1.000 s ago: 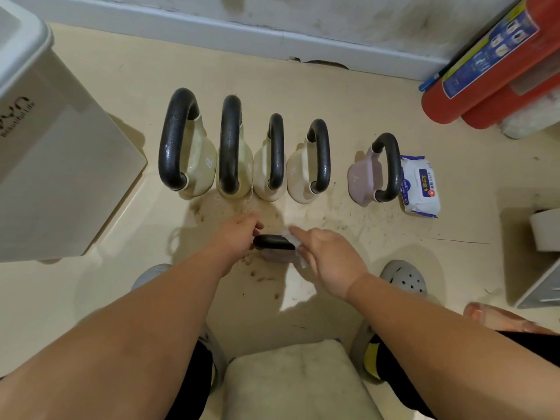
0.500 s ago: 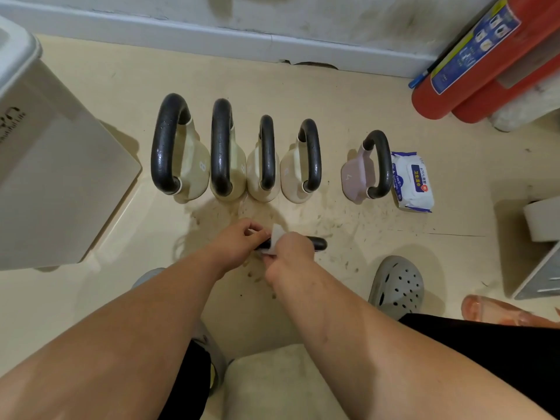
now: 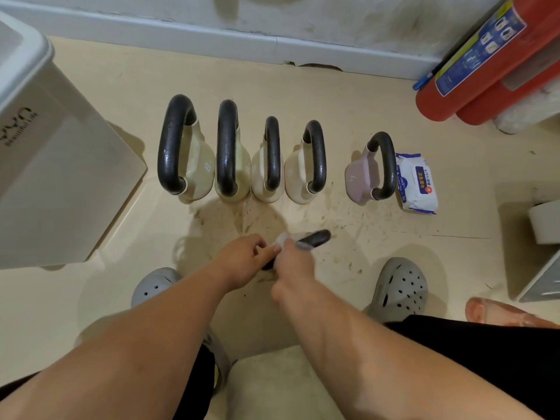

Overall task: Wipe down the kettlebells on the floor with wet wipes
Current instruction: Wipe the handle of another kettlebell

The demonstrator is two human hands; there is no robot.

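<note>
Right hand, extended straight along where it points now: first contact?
The right hand grips a wipe on the dark handle. Past that, bare floor, then probably the cream kettlebell fourth from the left; depth is unclear.

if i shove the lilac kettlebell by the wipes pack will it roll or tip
The lilac kettlebell looks squat and flat-faced, so it would probably scrape along rather than roll. Its thick dark handle and the marked 4 suggest it is heavy for its size.

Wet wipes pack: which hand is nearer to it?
Right. The right hand is below-left of the wet wipes pack; the left hand, gripping the kettlebell handle, lies farther left.
</note>
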